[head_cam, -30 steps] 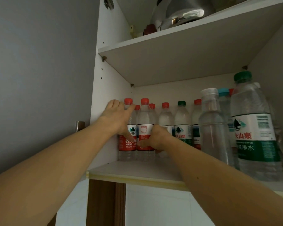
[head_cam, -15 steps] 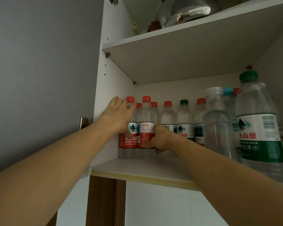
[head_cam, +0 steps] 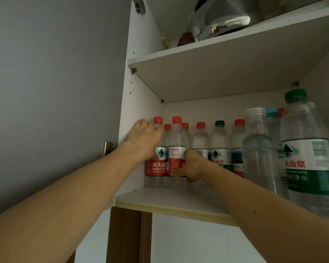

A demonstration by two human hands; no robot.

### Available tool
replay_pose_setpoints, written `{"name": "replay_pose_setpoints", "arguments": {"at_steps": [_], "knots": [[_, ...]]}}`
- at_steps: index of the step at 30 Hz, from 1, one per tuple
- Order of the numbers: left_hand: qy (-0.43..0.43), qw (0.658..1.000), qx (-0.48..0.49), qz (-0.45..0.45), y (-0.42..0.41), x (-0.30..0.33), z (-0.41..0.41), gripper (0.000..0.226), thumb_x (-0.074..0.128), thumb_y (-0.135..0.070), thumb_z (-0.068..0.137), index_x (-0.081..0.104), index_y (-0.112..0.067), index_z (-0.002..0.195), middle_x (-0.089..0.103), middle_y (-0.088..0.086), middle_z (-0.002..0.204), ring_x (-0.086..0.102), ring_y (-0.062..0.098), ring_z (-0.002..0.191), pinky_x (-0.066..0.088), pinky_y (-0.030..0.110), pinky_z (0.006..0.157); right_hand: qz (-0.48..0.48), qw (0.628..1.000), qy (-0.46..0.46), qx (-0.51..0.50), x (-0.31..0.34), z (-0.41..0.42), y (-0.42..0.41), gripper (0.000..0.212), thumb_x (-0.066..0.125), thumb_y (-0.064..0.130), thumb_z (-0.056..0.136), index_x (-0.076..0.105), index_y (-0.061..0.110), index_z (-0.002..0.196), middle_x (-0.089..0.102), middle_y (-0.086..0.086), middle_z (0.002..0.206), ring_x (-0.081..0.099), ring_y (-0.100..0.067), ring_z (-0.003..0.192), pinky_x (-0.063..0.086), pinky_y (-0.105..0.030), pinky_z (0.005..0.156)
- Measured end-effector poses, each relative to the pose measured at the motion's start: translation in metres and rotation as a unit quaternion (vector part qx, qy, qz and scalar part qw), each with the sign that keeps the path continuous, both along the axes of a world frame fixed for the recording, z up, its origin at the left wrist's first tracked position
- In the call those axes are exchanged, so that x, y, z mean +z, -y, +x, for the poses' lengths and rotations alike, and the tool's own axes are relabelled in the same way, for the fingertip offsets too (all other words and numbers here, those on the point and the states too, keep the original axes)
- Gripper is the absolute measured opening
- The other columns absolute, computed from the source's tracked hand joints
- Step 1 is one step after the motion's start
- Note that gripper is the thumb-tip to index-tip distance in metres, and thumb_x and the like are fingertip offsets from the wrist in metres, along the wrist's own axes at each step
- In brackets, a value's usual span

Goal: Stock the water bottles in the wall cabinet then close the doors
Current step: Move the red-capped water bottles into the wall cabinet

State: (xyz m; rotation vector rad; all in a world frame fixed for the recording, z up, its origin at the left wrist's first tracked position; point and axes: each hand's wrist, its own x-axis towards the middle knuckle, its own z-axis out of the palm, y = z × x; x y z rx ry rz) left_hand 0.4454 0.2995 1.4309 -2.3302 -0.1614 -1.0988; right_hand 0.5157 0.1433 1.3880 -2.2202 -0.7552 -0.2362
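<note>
Both bare forearms reach up and forward, converging. The left hand point(head_cam: 143, 140) sits higher, wrist bent, its fingers curled over the shoulder of a clear plastic red-capped water bottle point(head_cam: 157, 164). The right hand point(head_cam: 191, 165) sits lower, thumb pointing left, gripping the neighbouring red-labelled clear bottle point(head_cam: 176, 149).

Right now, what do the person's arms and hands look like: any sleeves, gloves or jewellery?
Both forearms are bare as far as the frame shows, with no sleeves in view. The left hand and right hand wear no gloves, and no rings, watch or bracelet show. The right forearm has a small dark spot.
</note>
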Motion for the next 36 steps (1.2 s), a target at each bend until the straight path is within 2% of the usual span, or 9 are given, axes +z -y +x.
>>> {"name": "replay_pose_setpoints", "arguments": {"at_steps": [3,6,10,15,19,24,29,33,36], "knots": [[0.018,0.998,-0.052,-0.034,0.002,0.001,-0.014,0.082,0.079,-0.043,0.082,0.040,-0.013,0.147,0.050,0.012,0.142,0.045,0.030,0.129,0.041,0.043,0.108,0.031,0.999,0.021,-0.006,0.002,-0.015,0.002,0.078,0.082,0.016,0.084,0.034,0.010,0.146,0.058,-0.011,0.133,0.060,-0.027,0.118,0.053,-0.044,0.103],[0.070,0.983,-0.145,-0.083,0.009,0.007,-0.031,0.061,0.071,-0.032,0.091,0.046,-0.014,0.143,0.052,0.010,0.139,0.047,0.028,0.126,0.048,0.043,0.098,0.067,0.989,0.121,-0.046,0.004,-0.037,0.016,0.064,0.074,0.020,0.092,0.040,0.015,0.146,0.053,-0.011,0.139,0.059,-0.026,0.118,0.055,-0.042,0.098],[0.139,0.935,-0.286,-0.158,0.026,0.016,-0.049,0.051,0.065,-0.026,0.095,0.048,-0.016,0.142,0.055,0.006,0.138,0.052,0.023,0.126,0.050,0.042,0.099,0.088,0.965,0.242,-0.052,0.006,-0.075,0.054,0.060,0.067,0.021,0.094,0.041,0.021,0.148,0.052,0.000,0.134,0.056,-0.016,0.112,0.053,-0.024,0.079],[0.165,0.864,-0.439,-0.182,0.065,0.017,-0.062,0.038,0.062,-0.023,0.098,0.054,-0.016,0.134,0.058,-0.001,0.120,0.057,0.015,0.108,0.055,0.038,0.089,0.002,0.899,0.427,-0.094,0.010,-0.122,0.117,0.056,0.060,0.031,0.098,0.038,0.025,0.149,0.050,0.003,0.137,0.045,-0.016,0.128,0.047,-0.034,0.100],[0.110,0.846,-0.494,-0.167,0.115,0.006,-0.056,0.040,0.062,-0.031,0.098,0.051,-0.021,0.135,0.052,-0.008,0.119,0.054,0.010,0.106,0.051,0.030,0.085,-0.049,0.843,0.507,-0.174,0.006,-0.143,0.168,0.054,0.061,0.033,0.098,0.042,0.022,0.147,0.046,0.003,0.134,0.036,-0.016,0.125,0.043,-0.033,0.095],[0.011,0.818,-0.514,-0.257,0.168,-0.022,-0.035,0.076,0.069,-0.054,0.089,0.034,-0.024,0.150,0.043,-0.001,0.144,0.047,0.015,0.128,0.044,0.034,0.101,-0.066,0.864,0.425,-0.262,-0.009,-0.142,0.213,0.067,0.066,0.037,0.095,0.032,0.026,0.151,0.033,0.000,0.147,0.033,-0.023,0.132,0.044,-0.041,0.105],[-0.081,0.719,-0.541,-0.429,0.191,-0.048,-0.014,0.110,0.083,-0.053,0.076,0.012,-0.031,0.157,0.039,0.004,0.155,0.048,0.023,0.134,0.048,0.045,0.107,0.009,0.925,0.263,-0.274,-0.020,-0.133,0.230,0.090,0.077,0.032,0.088,0.019,0.026,0.156,0.039,-0.006,0.142,0.050,-0.028,0.126,0.051,-0.041,0.100],[-0.070,0.690,-0.547,-0.469,0.196,-0.058,-0.006,0.107,0.086,-0.045,0.076,0.017,-0.025,0.155,0.049,-0.011,0.134,0.055,0.014,0.117,0.053,0.033,0.091,0.096,0.948,0.196,-0.232,-0.027,-0.121,0.232,0.085,0.080,0.029,0.085,0.026,0.023,0.150,0.054,-0.006,0.136,0.062,-0.022,0.113,0.057,-0.030,0.083],[-0.086,0.685,-0.541,-0.480,0.195,-0.054,-0.001,0.087,0.084,-0.037,0.080,0.032,-0.017,0.147,0.060,-0.001,0.131,0.060,0.016,0.112,0.056,0.040,0.093,0.124,0.948,0.188,-0.224,-0.030,-0.117,0.229,0.075,0.082,0.030,0.084,0.035,0.022,0.142,0.061,-0.003,0.130,0.063,-0.016,0.102,0.055,-0.019,0.068]]}}
